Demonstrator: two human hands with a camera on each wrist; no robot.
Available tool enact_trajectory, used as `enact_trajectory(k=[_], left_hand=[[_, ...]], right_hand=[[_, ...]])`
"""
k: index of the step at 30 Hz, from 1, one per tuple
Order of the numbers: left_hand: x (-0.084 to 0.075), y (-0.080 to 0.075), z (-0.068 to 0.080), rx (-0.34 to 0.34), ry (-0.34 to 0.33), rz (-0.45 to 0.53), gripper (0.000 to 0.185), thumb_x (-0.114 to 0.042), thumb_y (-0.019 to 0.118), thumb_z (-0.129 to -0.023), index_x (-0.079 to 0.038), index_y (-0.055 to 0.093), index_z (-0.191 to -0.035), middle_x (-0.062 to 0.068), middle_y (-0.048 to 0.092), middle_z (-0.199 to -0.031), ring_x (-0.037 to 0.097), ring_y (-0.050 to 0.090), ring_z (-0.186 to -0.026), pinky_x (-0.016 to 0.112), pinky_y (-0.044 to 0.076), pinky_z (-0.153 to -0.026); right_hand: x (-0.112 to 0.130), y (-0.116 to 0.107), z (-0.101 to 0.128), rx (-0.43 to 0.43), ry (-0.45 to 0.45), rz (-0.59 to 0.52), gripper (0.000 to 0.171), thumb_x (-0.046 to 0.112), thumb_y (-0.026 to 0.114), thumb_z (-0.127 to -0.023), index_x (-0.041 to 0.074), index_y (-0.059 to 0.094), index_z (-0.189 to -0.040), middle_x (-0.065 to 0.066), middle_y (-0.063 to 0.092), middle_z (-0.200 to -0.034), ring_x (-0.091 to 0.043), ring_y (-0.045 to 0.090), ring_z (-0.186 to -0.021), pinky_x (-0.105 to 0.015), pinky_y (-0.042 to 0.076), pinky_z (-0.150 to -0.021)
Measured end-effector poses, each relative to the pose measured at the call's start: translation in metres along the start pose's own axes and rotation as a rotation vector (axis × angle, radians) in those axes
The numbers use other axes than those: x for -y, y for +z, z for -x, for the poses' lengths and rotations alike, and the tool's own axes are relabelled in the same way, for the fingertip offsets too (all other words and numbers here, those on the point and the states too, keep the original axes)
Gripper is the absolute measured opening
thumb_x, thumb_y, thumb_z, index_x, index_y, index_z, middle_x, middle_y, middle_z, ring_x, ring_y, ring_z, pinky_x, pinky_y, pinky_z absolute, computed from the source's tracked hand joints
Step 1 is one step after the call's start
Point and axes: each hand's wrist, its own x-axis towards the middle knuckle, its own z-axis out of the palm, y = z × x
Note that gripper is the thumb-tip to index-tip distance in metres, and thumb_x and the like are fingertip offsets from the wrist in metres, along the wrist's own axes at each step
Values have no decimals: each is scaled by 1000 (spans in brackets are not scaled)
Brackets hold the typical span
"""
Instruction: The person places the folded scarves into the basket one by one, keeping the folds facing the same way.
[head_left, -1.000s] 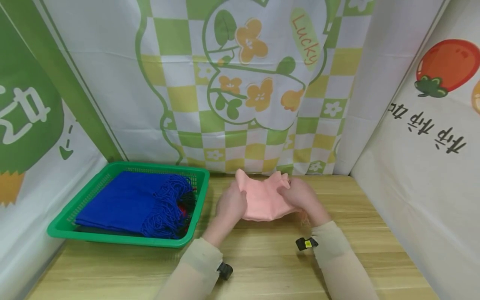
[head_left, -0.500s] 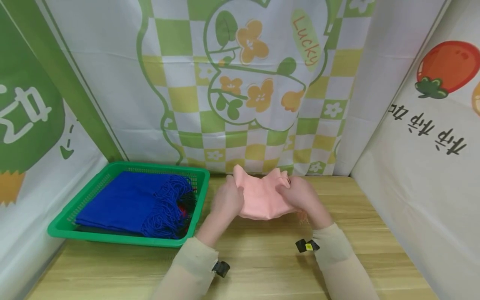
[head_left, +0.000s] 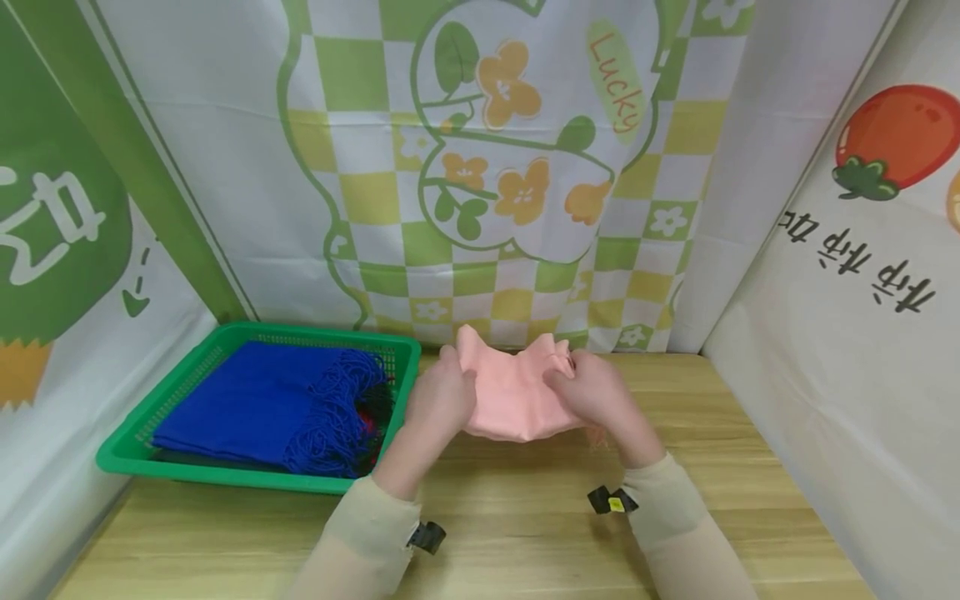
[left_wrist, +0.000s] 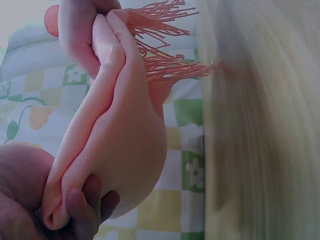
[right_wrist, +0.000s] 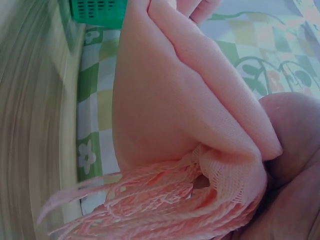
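A folded pink scarf (head_left: 510, 398) is held up above the wooden table, stretched between both hands. My left hand (head_left: 442, 392) grips its left end, with fingers curled under the fold in the left wrist view. At the other end, my right hand (head_left: 596, 392) pinches the scarf, thumb on the near face. Twisted tassels (right_wrist: 135, 200) hang from the right-hand end of the scarf (right_wrist: 165, 95), as the right wrist view shows. Beneath, the scarf sags in a soft curve.
To the left, a green plastic basket (head_left: 112, 458) stands on the table (head_left: 517, 533). A folded blue scarf (head_left: 240, 400) with a fringe lies in it, with something dark and red partly hidden below. A patterned cloth backdrop (head_left: 517, 283) rises behind the table.
Both hands have shifted left with the pink scarf, the left hand farther, so it is now closer to the basket. Neither hand has let go.
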Motion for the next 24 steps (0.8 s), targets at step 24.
enact_trajectory(k=[24], left_hand=[[29, -44, 10, 33, 21, 12, 24, -22, 64, -112, 1, 56, -114, 18, 66, -85, 38, 68, -72, 53, 54, -61]], right_hand=[[37, 16, 17, -58, 24, -115, 38, 45, 70, -103, 7, 68, -109, -11, 69, -93, -29, 65, -83, -43, 55, -71]])
